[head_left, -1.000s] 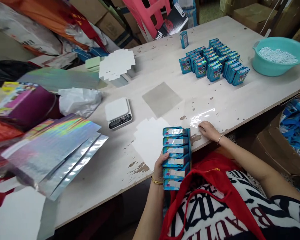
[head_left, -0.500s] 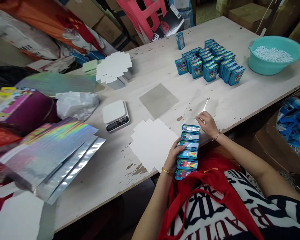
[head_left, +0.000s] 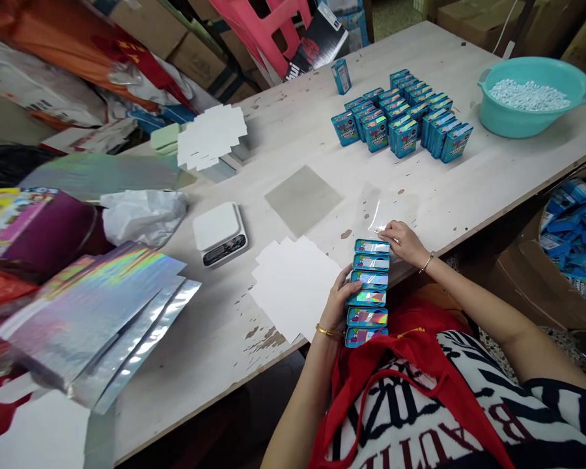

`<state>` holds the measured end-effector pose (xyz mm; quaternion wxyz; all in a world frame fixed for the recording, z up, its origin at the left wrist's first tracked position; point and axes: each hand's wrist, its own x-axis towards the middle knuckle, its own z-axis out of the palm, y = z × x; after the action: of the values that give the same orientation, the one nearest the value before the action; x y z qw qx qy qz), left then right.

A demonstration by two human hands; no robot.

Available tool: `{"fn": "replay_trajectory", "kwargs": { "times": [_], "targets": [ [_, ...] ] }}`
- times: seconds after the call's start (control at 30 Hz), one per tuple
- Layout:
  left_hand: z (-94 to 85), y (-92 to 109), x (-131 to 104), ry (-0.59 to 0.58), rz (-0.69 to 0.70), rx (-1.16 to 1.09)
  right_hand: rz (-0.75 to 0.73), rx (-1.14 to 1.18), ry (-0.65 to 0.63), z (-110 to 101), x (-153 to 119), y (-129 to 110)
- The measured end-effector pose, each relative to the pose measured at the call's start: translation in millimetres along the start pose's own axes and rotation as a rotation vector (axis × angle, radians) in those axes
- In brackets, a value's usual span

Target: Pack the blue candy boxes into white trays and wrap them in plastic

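Note:
Several small blue boxes (head_left: 370,298) stand in a row at the table's front edge, against the red apron. My left hand (head_left: 339,301) grips this row from its left side, with a finger over the middle boxes. Beyond the row's far end, my right hand (head_left: 404,242) pinches the edge of a clear plastic film (head_left: 376,218), which reaches over the tabletop. Just left of my left hand lies a spread of white card sheets (head_left: 293,286).
The table (head_left: 215,332) bears a white scale (head_left: 219,231), a grey square sheet (head_left: 303,200), grouped blue boxes (head_left: 405,140), a turquoise basin (head_left: 508,120) of white pieces and silvery sheets (head_left: 102,306). A carton (head_left: 522,260) of blue packs stands at the right.
The view has shifted slightly. The film's bright crease has moved left, towards the row of boxes, with my right hand still pinching its edge. My left hand keeps its grip on the row.

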<state>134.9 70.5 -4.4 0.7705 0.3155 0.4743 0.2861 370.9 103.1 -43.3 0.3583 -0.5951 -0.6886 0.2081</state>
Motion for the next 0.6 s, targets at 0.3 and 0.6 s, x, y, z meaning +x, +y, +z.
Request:
{"fn": "replay_trajectory", "kwargs": {
  "times": [0.3, 0.6],
  "targets": [
    [-12.0, 7, -13, 0.008, -0.035, -0.064, 0.1, -0.18, -0.179, 24, -17, 2],
    [1.1, 14, -18, -0.047, -0.035, -0.046, 0.056, -0.193, -0.225, 33, -15, 16]
  ]
}}
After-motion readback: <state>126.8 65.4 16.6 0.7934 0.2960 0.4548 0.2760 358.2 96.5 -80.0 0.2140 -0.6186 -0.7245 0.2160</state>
